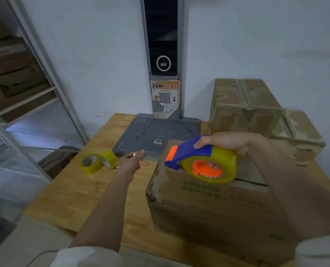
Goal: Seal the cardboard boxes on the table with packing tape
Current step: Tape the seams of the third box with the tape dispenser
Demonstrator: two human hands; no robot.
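The brown corrugated cardboard box [208, 205] in front of you sits on the pale wooden table [79, 191], its near face printed with green and red characters and its matte top flaps showing a dark seam under your forearm. Your right hand [231, 141] grips the blue plastic tape dispenser [191, 151] above that box, fingers curled through the orange hub and thumb over the blue handle. Its glossy, translucent yellow tape roll [210, 166] rests on the box top. The dispenser's long axis runs across the box, with the orange-tipped cutter end pointing left, past the box's left edge.

Left of the box, your left hand [131, 160] pinches the free end of a clear tape strip [150, 153] between thumb and fingertips, the other fingers loosely folded. The strip looks stretched from the cutter to that hand, though it is faint against the grey.

Further left of the box lie two spare yellow tape rolls [98, 161], touching each other. Behind the box, a flat grey scanner plate [156, 132] carries an upright dark column [163, 45] with an orange poster. Behind the box to the right stand taped cardboard boxes [256, 112], shiny with clear tape.
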